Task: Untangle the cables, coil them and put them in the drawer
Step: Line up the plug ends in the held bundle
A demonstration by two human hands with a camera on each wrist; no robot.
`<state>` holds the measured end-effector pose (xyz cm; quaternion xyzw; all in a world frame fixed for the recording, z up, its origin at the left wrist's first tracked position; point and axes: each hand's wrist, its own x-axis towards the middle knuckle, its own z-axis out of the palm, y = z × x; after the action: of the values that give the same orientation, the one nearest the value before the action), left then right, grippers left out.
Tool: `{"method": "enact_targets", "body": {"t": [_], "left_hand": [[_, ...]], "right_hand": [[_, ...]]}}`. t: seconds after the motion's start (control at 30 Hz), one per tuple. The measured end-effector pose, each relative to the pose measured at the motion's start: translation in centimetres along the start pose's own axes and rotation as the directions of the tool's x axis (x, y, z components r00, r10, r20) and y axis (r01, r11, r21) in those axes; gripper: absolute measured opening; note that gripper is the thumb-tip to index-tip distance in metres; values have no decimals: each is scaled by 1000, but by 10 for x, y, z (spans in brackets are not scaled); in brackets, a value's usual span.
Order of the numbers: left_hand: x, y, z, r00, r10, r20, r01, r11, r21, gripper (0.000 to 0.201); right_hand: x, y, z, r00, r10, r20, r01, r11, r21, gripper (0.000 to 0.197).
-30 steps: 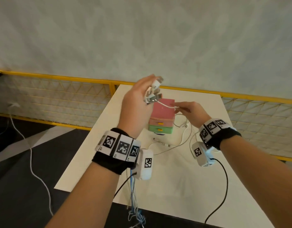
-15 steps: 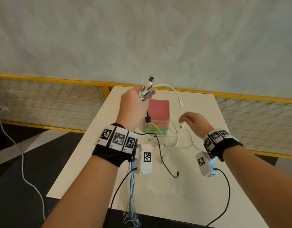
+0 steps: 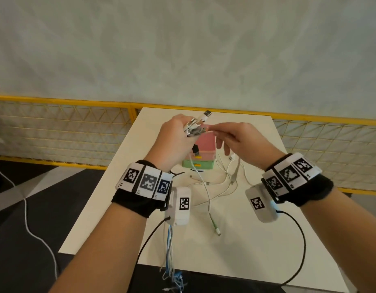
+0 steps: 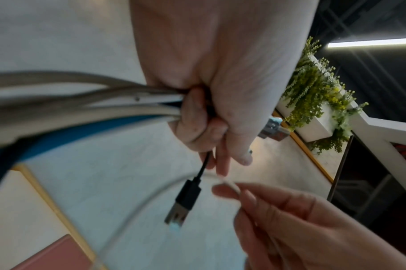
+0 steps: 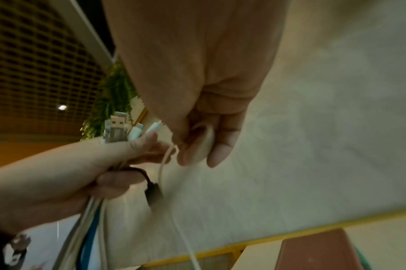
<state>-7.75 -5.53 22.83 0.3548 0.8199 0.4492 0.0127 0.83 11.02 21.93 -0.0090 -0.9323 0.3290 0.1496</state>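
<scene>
The table [image 3: 111, 208] is white, and its left and near edges are free; dark floor lies beyond them. A yellow rail [image 3: 62, 100] with mesh runs along the far edge and past both sides. The near half of the table top is mostly bare. Both hands are lifted above the far half, over the drawer box [image 3: 205, 154], which is pink above and green below and stands near the far middle.

The left hand [image 3: 172, 142] is clenched around a bundle of cables [image 4: 86, 98], grey-white with one blue. Several plugs [image 3: 196, 127] stick out past its fingers, and a black USB plug [image 4: 186, 199] hangs below the fist. The right hand [image 3: 238, 142] pinches the end of a thin white cable [image 5: 172, 201] between thumb and fingertips, just beside the plugs. More white cables [image 3: 216, 187] lie loose and crossed on the table, near the box and in front of it, with one green-tipped end [image 3: 215, 227] pointing to the near side.
</scene>
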Motion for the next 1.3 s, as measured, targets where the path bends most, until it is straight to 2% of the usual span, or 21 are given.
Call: {"method": "enact_targets", "body": {"t": [0.1,0.17,0.2,0.27,0.33,0.37,0.4,0.43,0.5,0.57,0.6,0.67,0.73,0.87,0.93,1.0,1.07,1.13,1.2,1.3], "left_hand": [[-7,1,-15,996,-19,-83,7,991,-133,6],[-14,6,-25,997,-19,-76,1,973,-229,3],[-19,10,-29,999,9,-53,-22,968,-252,10],[-27,18,-33,998,56,14,-50,958,-281,17],[-34,24,-32,994,93,59,-70,947,-313,18],[-37,27,-30,992,104,75,-72,937,-343,19],[-40,30,-27,989,117,91,-75,924,-375,19],[-44,34,-23,987,125,104,-72,909,-410,19],[-52,42,-16,980,144,134,-63,875,-480,19],[-59,49,-9,966,194,171,-71,835,-545,19],[-62,52,-5,953,233,193,-81,812,-578,18],[-69,57,3,928,300,219,-91,755,-650,19],[-75,63,7,920,329,211,-86,697,-712,19],[-92,70,15,897,381,223,-21,542,-840,24],[-99,68,20,906,345,246,48,493,-869,32],[-107,68,23,912,284,296,144,453,-880,41],[-114,67,27,898,277,342,194,449,-872,53],[-117,67,30,897,273,349,179,498,-849,57],[-115,69,30,919,234,318,166,501,-849,52],[-109,71,27,953,140,269,176,468,-866,36]], "right_hand": [[-19,3,-10,995,76,-60,-81,992,-95,22],[-38,-1,-21,991,135,16,-131,978,-163,20],[-48,-7,-27,981,171,97,-145,962,-231,20],[-68,-21,-37,922,246,300,-130,924,-359,20],[-86,-34,-42,821,289,493,-113,928,-355,18],[-93,-38,-42,781,288,554,-114,938,-327,17],[-98,-40,-41,771,278,573,-112,945,-307,18],[-103,-40,-38,792,267,549,-108,946,-305,26],[-109,-41,-32,883,229,410,-115,952,-283,48],[-115,-48,-24,954,151,259,-116,983,-144,55],[-118,-55,-18,968,110,225,-104,994,-36,53],[-125,-68,-5,964,55,260,-109,974,200,46],[-134,-77,12,945,16,327,-127,939,321,33],[-156,-78,39,933,70,352,-170,950,262,27],[-165,-77,43,906,108,410,-230,937,261,31],[-169,-78,40,892,110,438,-237,939,248,31],[-166,-80,35,930,85,359,-203,930,307,28],[-162,-81,30,964,76,255,-181,889,420,29],[-158,-80,31,968,93,235,-198,853,482,32],[-152,-82,35,969,127,211,-212,864,457,32]]}}
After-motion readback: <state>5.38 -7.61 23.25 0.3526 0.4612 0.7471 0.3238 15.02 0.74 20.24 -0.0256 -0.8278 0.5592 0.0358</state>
